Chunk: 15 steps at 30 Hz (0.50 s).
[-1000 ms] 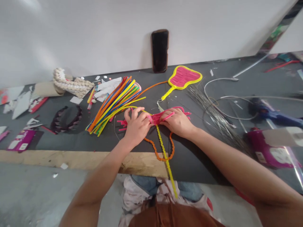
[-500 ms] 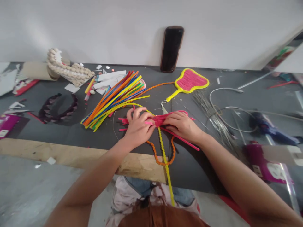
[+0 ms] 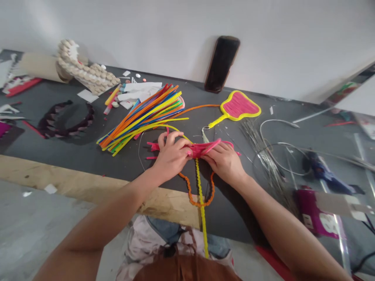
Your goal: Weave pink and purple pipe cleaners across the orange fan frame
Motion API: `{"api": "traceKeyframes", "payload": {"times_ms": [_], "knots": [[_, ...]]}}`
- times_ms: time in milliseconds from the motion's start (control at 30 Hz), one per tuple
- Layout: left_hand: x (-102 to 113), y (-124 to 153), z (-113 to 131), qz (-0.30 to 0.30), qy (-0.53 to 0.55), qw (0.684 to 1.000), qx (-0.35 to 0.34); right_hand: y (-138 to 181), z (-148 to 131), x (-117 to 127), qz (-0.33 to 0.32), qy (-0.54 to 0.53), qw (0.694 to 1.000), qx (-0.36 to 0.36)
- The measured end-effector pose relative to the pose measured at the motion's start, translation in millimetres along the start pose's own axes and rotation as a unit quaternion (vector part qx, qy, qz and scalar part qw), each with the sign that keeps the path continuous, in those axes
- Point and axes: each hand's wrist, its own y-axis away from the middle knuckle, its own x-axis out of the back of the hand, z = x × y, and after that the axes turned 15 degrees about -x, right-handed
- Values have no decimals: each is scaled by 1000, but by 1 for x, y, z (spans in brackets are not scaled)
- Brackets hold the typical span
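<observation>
Both hands grip a bunch of pink pipe cleaners [image 3: 199,149] above the dark table. My left hand [image 3: 172,153] is closed on its left part, with loose pink ends sticking out beyond the fingers. On the right part, my right hand [image 3: 224,159] pinches the bunch, and one pink strand slants up across its fingers. A twisted yellow pipe cleaner [image 3: 202,207] hangs from the middle of the bunch toward my lap. Below the hands loops a twisted orange pipe cleaner [image 3: 189,193]; its upper ends are hidden.
Many coloured pipe cleaners [image 3: 143,121] lie left of centre. Behind the hands is a pink and yellow fan-shaped piece [image 3: 240,105]. A phone [image 3: 222,64] leans on the wall. Thin wires [image 3: 260,148] and a blue glue gun [image 3: 326,171] lie right, a dark headband [image 3: 66,123] left.
The long pink strand that pointed down to the right under my right hand now lies folded up over the bunch. My left hand keeps its hold. The camera view has tilted slightly.
</observation>
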Motion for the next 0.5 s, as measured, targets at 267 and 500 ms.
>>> {"api": "traceKeyframes", "payload": {"times_ms": [267, 500], "knots": [[-3, -1, 1, 13, 5, 1000, -4, 1, -7, 1, 23, 65, 997, 16], [-8, -3, 1, 13, 38, 999, 13, 0, -10, 0, 19, 53, 998, 21]]}}
